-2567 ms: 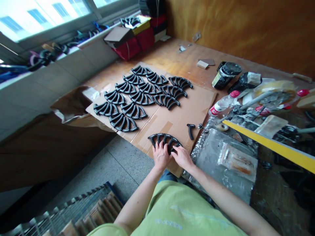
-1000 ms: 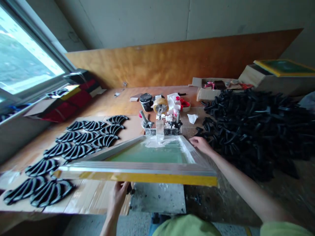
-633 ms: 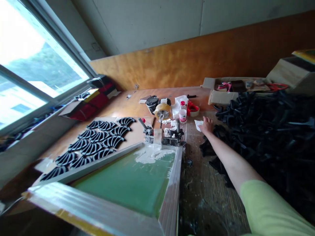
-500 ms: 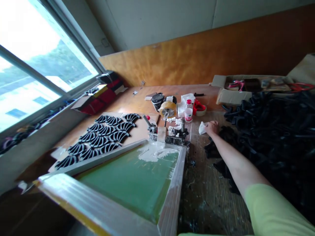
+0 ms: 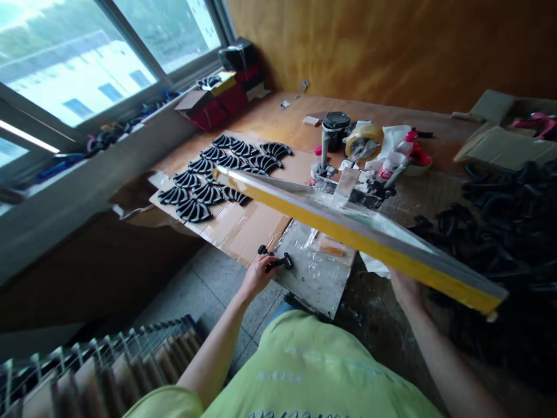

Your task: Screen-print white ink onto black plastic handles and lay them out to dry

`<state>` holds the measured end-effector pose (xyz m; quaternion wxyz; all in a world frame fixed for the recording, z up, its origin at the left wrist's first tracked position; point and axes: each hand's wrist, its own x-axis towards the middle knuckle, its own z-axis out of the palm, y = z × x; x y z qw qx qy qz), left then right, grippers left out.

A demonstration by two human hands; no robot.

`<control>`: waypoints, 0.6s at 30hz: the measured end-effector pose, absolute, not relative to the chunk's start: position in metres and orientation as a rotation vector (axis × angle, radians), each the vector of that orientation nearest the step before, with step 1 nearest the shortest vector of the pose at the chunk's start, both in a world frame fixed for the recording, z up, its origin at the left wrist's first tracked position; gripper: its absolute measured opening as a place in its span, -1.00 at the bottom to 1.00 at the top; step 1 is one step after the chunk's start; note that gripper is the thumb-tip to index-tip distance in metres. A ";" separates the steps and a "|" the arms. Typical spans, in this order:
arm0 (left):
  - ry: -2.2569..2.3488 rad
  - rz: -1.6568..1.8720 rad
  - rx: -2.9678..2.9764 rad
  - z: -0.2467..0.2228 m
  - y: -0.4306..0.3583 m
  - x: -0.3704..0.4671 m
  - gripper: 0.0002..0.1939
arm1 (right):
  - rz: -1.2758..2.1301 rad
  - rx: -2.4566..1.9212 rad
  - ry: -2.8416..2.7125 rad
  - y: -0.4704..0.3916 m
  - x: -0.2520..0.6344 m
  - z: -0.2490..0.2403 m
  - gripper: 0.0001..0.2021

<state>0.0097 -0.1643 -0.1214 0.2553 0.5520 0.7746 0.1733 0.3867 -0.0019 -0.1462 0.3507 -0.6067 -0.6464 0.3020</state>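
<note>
My left hand [image 5: 257, 275] grips a small black part [image 5: 282, 262] with a thick end, at the left edge of a grey metal plate [image 5: 311, 276]. An orange-brown block [image 5: 331, 246] sits on that plate. Above it the screen-printing frame [image 5: 365, 232] is tilted up, its yellow-edged underside towards me. My right hand [image 5: 402, 284] is under the frame's right part, its fingers mostly hidden, with a white tissue [image 5: 375, 266] at them. The frame's far end meets a metal hinge clamp [image 5: 369, 193].
Rows of black ribbed, fan-shaped parts [image 5: 209, 193] lie on cardboard [image 5: 248, 229] at left. A heap of black parts [image 5: 513, 232] covers the right side. Behind the clamp stand a black tub [image 5: 336, 130], a tape roll [image 5: 364, 141] and a bottle [image 5: 394, 161]. A wire rack [image 5: 108, 360] is at lower left.
The frame has gone from lying low to tilted up, uncovering the plate. My right hand has come back towards me with the tissue. My left hand has come into view holding a black part.
</note>
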 end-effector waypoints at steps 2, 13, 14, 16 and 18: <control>2.055 0.519 1.516 -0.125 -0.167 0.000 -0.73 | 0.829 -1.503 -1.756 -0.037 0.343 -0.138 -0.70; 2.045 0.548 1.612 -0.135 -0.168 -0.018 -0.82 | 0.791 -0.826 -2.447 -0.102 0.154 -0.144 -0.51; 2.044 0.545 1.614 -0.135 -0.168 -0.019 -0.84 | 0.767 -0.847 -2.459 -0.106 0.153 -0.150 -0.49; 2.030 0.556 1.612 -0.135 -0.168 -0.019 -0.84 | 0.731 -0.881 -2.465 -0.118 0.158 -0.158 -0.46; 2.002 0.594 1.613 -0.135 -0.168 -0.020 -0.82 | 0.719 -0.900 -2.472 -0.128 0.167 -0.161 -0.45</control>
